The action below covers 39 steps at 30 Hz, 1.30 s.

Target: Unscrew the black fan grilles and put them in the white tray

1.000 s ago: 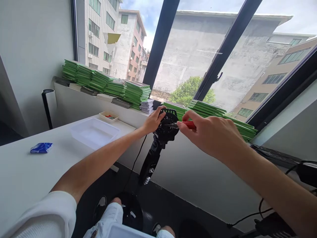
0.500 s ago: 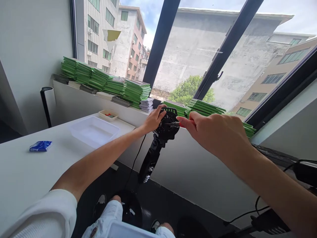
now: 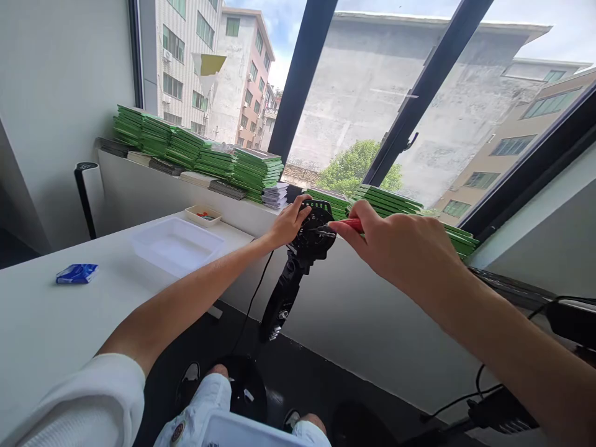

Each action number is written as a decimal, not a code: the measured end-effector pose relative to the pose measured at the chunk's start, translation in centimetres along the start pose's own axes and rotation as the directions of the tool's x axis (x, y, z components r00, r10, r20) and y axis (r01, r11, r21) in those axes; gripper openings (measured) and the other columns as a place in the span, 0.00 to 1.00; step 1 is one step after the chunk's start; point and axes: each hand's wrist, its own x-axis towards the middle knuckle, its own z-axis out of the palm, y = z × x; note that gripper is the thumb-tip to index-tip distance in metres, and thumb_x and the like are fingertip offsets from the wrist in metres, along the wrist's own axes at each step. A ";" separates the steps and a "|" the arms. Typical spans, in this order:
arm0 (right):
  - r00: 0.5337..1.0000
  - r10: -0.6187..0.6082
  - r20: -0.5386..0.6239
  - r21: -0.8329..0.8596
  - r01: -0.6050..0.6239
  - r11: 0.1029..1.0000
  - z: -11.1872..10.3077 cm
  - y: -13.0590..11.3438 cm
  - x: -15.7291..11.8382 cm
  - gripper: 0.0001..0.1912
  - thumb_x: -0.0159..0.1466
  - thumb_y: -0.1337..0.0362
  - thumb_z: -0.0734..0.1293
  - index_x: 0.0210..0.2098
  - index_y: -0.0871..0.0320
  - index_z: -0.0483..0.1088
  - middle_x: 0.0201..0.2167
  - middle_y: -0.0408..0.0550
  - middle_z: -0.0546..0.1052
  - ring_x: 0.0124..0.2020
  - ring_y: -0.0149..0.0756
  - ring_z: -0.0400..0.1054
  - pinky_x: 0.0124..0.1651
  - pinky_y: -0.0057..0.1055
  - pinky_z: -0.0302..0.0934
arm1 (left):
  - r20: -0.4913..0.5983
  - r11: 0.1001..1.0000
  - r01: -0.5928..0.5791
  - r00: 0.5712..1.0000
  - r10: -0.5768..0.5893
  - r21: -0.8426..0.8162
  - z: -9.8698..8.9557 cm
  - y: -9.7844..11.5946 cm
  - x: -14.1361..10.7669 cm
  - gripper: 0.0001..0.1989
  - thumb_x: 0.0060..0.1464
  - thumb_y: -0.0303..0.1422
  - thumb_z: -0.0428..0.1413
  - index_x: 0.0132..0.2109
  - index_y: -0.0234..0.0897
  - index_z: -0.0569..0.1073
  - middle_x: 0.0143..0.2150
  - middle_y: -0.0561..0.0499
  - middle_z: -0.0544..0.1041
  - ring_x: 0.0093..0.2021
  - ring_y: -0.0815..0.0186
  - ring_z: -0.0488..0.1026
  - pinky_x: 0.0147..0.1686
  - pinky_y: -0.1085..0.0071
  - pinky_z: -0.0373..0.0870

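A black device (image 3: 311,234) with a round, slotted head and a long black handle stands upright below the window. My left hand (image 3: 289,222) grips the left edge of its round head, thumb on the front face. In my right hand (image 3: 372,233) is a red-handled screwdriver (image 3: 348,224), held between thumb and curled fingers. The metal shaft points left, toward the middle of the round head. Whether the tip touches a screw is too small to tell.
Stacks of green books (image 3: 255,174) line the window sill. On the white table (image 3: 37,310) at left are a translucent tray (image 3: 177,245), a small box (image 3: 203,215) and a blue packet (image 3: 77,274). A white bin (image 3: 239,431) rests on my lap.
The screwdriver and my right hand have tilted and shifted slightly left, and more of the red handle shows. My left hand keeps its hold on the device.
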 end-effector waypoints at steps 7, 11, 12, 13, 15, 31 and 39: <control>0.997 0.008 0.072 0.026 -0.010 1.000 -0.8 -0.2 -0.2 0.29 0.70 0.44 0.51 0.48 0.59 0.70 0.19 0.48 0.73 0.19 0.37 0.64 0.24 0.31 0.48 | 0.002 1.000 -0.012 1.000 0.012 0.002 -0.1 0.3 -0.2 0.16 0.70 0.36 0.45 0.61 0.42 0.64 0.54 0.46 0.76 0.59 0.55 0.72 0.63 0.56 0.65; 0.994 0.007 0.111 0.060 -0.014 0.998 -0.8 -0.3 0.0 0.26 0.69 0.44 0.53 0.46 0.57 0.70 0.19 0.46 0.73 0.19 0.37 0.64 0.26 0.31 0.49 | -0.003 1.000 0.006 1.000 -0.005 0.018 -0.1 0.3 -0.2 0.16 0.70 0.36 0.45 0.62 0.43 0.64 0.54 0.47 0.76 0.57 0.56 0.73 0.62 0.58 0.66; 0.990 -0.013 0.140 0.121 -0.004 0.993 -0.7 -0.3 0.0 0.24 0.69 0.47 0.55 0.50 0.57 0.68 0.19 0.45 0.74 0.19 0.36 0.64 0.26 0.30 0.49 | -0.001 1.000 0.010 1.000 -0.010 0.024 -0.1 0.2 -0.2 0.16 0.70 0.36 0.45 0.62 0.43 0.64 0.54 0.47 0.76 0.56 0.57 0.73 0.61 0.58 0.66; 0.990 -0.015 0.144 0.142 -0.005 0.990 -0.7 -0.2 0.0 0.24 0.68 0.48 0.56 0.53 0.58 0.67 0.20 0.44 0.74 0.19 0.35 0.64 0.25 0.30 0.50 | 0.001 1.000 0.011 1.000 -0.011 0.027 -0.1 0.2 -0.2 0.16 0.70 0.37 0.45 0.62 0.42 0.64 0.54 0.46 0.76 0.55 0.56 0.74 0.61 0.58 0.67; 0.995 0.024 0.101 0.056 -0.030 0.998 -0.6 -0.2 0.0 0.25 0.70 0.47 0.54 0.49 0.59 0.69 0.20 0.47 0.74 0.20 0.37 0.65 0.25 0.31 0.49 | -0.004 1.000 0.000 1.000 0.000 0.020 0.0 0.2 -0.2 0.16 0.70 0.36 0.45 0.61 0.42 0.65 0.56 0.46 0.76 0.56 0.56 0.73 0.61 0.57 0.66; 0.994 0.039 0.100 0.082 -0.048 0.996 -0.4 -0.6 -0.3 0.24 0.70 0.47 0.55 0.50 0.59 0.67 0.18 0.45 0.71 0.18 0.35 0.62 0.25 0.29 0.47 | -0.008 1.000 -0.011 1.000 0.011 0.014 -0.1 0.3 -0.3 0.16 0.70 0.36 0.45 0.61 0.41 0.65 0.56 0.45 0.76 0.56 0.56 0.74 0.60 0.57 0.67; 0.994 0.007 0.113 0.099 -0.019 0.995 -0.2 -0.3 -0.5 0.21 0.69 0.50 0.56 0.50 0.59 0.67 0.19 0.44 0.72 0.19 0.34 0.62 0.24 0.29 0.48 | -0.020 1.000 -0.008 1.000 0.008 0.010 0.0 0.0 -0.2 0.16 0.70 0.36 0.46 0.61 0.42 0.65 0.55 0.46 0.76 0.56 0.57 0.74 0.60 0.58 0.68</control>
